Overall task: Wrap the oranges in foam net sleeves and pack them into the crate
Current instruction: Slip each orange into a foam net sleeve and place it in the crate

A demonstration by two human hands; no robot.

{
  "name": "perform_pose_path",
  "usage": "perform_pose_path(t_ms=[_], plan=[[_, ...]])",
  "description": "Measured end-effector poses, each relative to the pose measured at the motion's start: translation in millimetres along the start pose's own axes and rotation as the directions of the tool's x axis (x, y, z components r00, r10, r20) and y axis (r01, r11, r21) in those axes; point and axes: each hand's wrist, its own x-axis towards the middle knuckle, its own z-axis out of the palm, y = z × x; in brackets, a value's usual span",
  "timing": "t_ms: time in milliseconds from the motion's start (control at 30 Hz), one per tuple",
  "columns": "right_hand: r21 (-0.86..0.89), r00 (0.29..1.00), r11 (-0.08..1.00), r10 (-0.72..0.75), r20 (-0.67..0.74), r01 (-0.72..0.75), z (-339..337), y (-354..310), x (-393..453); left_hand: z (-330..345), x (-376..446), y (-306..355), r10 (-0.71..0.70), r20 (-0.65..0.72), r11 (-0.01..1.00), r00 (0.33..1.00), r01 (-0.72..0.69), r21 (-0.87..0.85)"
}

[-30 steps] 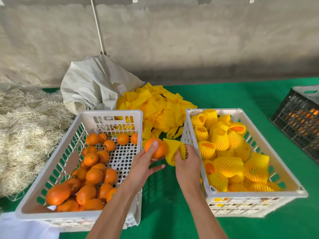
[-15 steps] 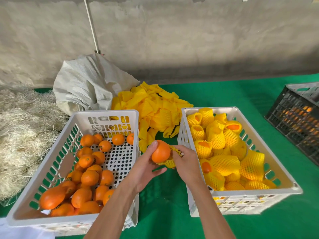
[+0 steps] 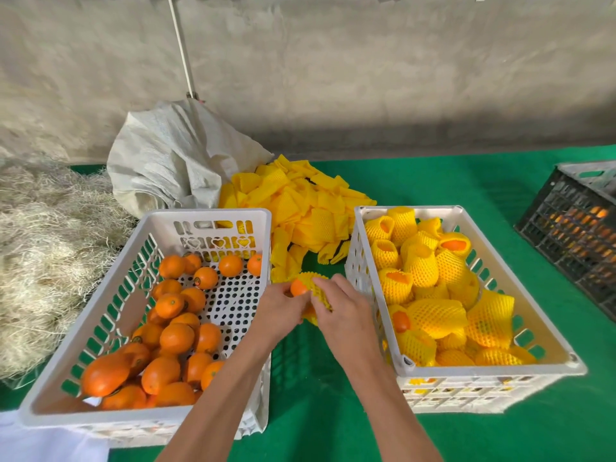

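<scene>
Between the two white crates, my left hand (image 3: 280, 308) grips an orange (image 3: 297, 287) that sits mostly inside a yellow foam net sleeve (image 3: 316, 288). My right hand (image 3: 346, 308) pinches the sleeve and covers its right side. Only a small patch of the orange shows at the sleeve's left end. The left crate (image 3: 213, 217) holds several bare oranges (image 3: 176, 338). The right crate (image 3: 410, 211) holds several sleeved oranges (image 3: 436, 315). A heap of loose yellow sleeves (image 3: 300, 201) lies behind the hands.
A crumpled white sack (image 3: 173, 161) sits behind the left crate. Pale straw (image 3: 43, 248) is piled at the far left. A dark crate (image 3: 580, 225) with oranges stands at the right edge. Green matting (image 3: 433, 175) covers the surface, with a grey wall behind.
The sleeve has gone from beside the orange to stretched over most of it. Both hands have closed together around the fruit and dropped slightly lower.
</scene>
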Motion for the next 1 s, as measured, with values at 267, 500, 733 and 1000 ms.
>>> perform_pose_path(t_ms=[267, 500, 733, 1000], plan=[[0.259, 0.983, 0.951, 0.182, -0.027, -0.168, -11, 3, 1, 18, 0, 10, 0.131, -0.108, 0.946, 0.986, -0.157, -0.284], [0.527, 0.772, 0.6, 0.606, 0.191, -0.602, -34, 28, 12, 51, -9, 45, 0.33, 0.201, 0.934, 0.922, -0.288, -0.21], [0.228, 0.753, 0.797, 0.604, -0.26, -0.56, -74, 60, 7, 111, 6, 75, 0.33, 0.278, 0.939, 0.902, -0.283, -0.196], [-0.035, 0.779, 0.855, 0.454, -0.433, -0.518, -84, 75, -2, 138, 36, 63, 0.435, 0.285, 0.867, 0.854, -0.482, 0.122]])
